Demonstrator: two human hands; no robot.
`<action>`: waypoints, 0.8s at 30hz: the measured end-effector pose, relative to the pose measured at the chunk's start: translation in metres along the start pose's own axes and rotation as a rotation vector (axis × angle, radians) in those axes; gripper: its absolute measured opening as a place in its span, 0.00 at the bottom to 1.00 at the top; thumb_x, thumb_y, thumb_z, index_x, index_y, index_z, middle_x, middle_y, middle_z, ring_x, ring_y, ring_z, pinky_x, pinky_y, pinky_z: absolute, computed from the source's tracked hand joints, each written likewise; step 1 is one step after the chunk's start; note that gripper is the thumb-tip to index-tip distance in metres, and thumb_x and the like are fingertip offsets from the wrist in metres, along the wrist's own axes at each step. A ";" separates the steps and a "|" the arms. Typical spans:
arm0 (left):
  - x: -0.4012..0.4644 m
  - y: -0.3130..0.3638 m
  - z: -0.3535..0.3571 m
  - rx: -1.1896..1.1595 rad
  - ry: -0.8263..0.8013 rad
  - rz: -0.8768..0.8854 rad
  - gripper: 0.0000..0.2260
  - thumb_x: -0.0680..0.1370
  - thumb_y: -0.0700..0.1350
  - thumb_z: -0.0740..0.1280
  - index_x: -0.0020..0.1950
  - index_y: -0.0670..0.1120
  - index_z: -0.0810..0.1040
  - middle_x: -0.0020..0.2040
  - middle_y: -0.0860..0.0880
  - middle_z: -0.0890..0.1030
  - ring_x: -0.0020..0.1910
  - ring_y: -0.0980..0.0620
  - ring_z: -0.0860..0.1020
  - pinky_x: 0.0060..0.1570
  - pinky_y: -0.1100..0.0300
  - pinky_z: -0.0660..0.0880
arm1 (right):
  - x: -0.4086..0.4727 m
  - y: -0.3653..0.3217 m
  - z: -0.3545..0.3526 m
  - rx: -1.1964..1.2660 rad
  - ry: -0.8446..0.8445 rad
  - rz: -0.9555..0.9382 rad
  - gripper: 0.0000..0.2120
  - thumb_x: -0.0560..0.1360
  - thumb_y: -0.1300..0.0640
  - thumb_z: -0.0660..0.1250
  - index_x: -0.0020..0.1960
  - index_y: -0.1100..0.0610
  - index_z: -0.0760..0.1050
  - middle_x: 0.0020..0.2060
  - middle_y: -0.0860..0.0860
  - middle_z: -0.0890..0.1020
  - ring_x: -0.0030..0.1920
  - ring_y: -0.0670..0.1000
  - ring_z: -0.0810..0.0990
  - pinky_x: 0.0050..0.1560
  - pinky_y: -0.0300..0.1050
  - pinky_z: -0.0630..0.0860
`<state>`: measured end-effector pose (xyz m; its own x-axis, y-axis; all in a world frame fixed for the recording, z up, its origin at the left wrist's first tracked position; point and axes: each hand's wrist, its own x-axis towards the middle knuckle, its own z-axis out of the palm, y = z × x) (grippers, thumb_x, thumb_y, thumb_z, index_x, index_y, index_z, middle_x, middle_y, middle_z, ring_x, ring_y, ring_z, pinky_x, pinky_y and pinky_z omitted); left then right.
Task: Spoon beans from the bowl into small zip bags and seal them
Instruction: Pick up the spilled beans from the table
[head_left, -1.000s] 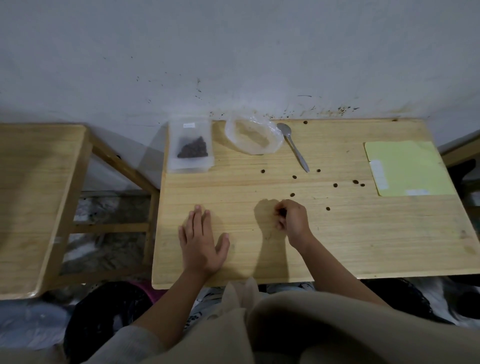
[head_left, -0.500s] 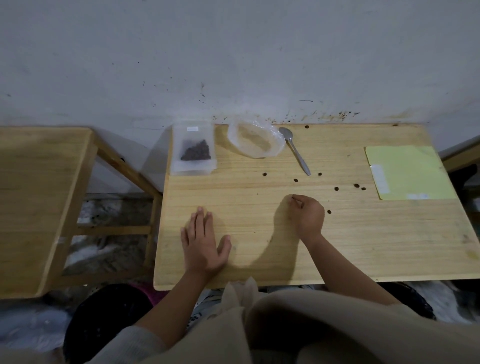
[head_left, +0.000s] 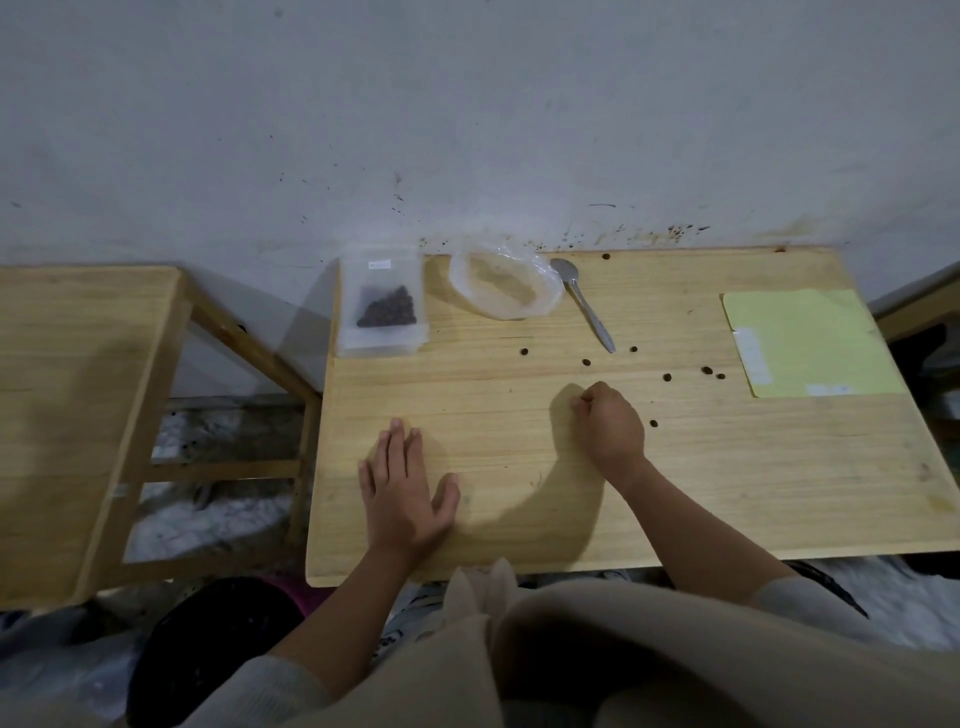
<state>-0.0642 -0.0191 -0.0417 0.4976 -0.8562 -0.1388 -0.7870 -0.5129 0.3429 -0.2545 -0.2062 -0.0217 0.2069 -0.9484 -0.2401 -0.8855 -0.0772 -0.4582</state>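
Note:
A clear zip bag (head_left: 384, 306) holding dark beans lies at the table's far left corner. Beside it sits a clear plastic bowl (head_left: 460, 280) that looks nearly empty. A metal spoon (head_left: 584, 306) lies to the right of the bowl. Several loose beans (head_left: 586, 362) are scattered across the wooden table (head_left: 727, 493), one (head_left: 653, 423) just right of my right hand. My right hand (head_left: 610, 428) is curled with its fingertips pinched on the tabletop over a stray bean's spot. My left hand (head_left: 402, 493) rests flat, fingers spread, near the front edge.
A yellow-green flat sheet (head_left: 805, 343) lies at the table's right side. A second wooden table (head_left: 67, 415) stands to the left with a gap between. The wall runs directly behind the bowl and bag.
My right hand moved away from me and to the right, over the spot of a loose bean that no longer shows. The left hand stayed flat.

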 end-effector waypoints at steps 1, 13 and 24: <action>0.000 0.000 0.000 0.000 0.001 0.002 0.35 0.72 0.62 0.54 0.74 0.43 0.62 0.76 0.44 0.58 0.75 0.44 0.54 0.70 0.40 0.52 | -0.001 0.000 0.000 -0.061 -0.006 -0.041 0.11 0.80 0.55 0.56 0.50 0.63 0.72 0.45 0.57 0.78 0.45 0.58 0.78 0.39 0.46 0.68; -0.002 0.002 -0.001 0.030 0.016 0.018 0.33 0.72 0.61 0.56 0.72 0.42 0.66 0.74 0.42 0.63 0.73 0.41 0.60 0.67 0.37 0.58 | -0.008 -0.001 -0.012 0.102 -0.083 0.001 0.07 0.80 0.59 0.54 0.47 0.62 0.66 0.32 0.52 0.71 0.34 0.54 0.72 0.28 0.43 0.62; -0.001 0.006 0.003 0.097 0.005 -0.035 0.35 0.71 0.62 0.53 0.73 0.41 0.64 0.75 0.42 0.61 0.74 0.42 0.59 0.67 0.37 0.58 | -0.043 0.046 -0.033 0.794 -0.108 0.318 0.13 0.80 0.62 0.54 0.39 0.61 0.71 0.27 0.54 0.69 0.28 0.52 0.67 0.31 0.45 0.67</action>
<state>-0.0698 -0.0217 -0.0422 0.5272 -0.8375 -0.1440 -0.8006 -0.5463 0.2463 -0.3178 -0.1788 -0.0044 0.0731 -0.8510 -0.5201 -0.3634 0.4629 -0.8085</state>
